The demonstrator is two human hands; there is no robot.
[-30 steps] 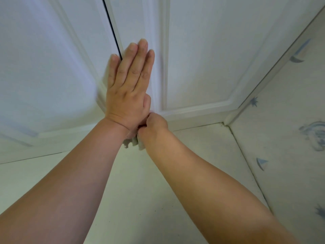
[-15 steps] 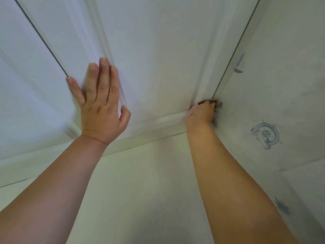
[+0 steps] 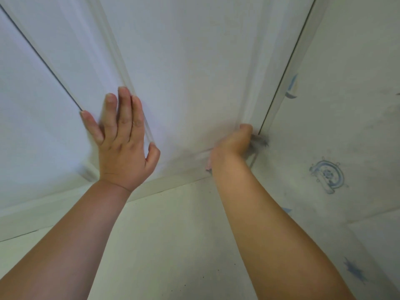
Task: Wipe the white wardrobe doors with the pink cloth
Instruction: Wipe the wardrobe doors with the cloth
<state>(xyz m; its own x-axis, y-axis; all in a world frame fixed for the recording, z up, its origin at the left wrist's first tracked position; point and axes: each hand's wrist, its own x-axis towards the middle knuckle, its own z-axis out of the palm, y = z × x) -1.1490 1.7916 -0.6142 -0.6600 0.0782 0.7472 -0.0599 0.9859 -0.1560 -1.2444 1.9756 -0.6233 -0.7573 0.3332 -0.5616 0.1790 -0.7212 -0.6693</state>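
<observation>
Wardrobe door [image 3: 194, 72] runs lengthwise above the right hand [image 3: 234, 141], which grips the cloth [image 3: 258, 142] (left hand [image 3: 124, 146] flat, braced).

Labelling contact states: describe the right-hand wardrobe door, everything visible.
The right-hand wardrobe door is white, smooth and painted-looking, with a recessed panel framed by raised moulding. It looks shut; a thin dark gap separates it from the neighbouring door. The left hand presses flat on its left moulding, fingers straight. The right hand, blurred, presses at its top right corner beside the wallpapered wall. The cloth is barely visible.
</observation>
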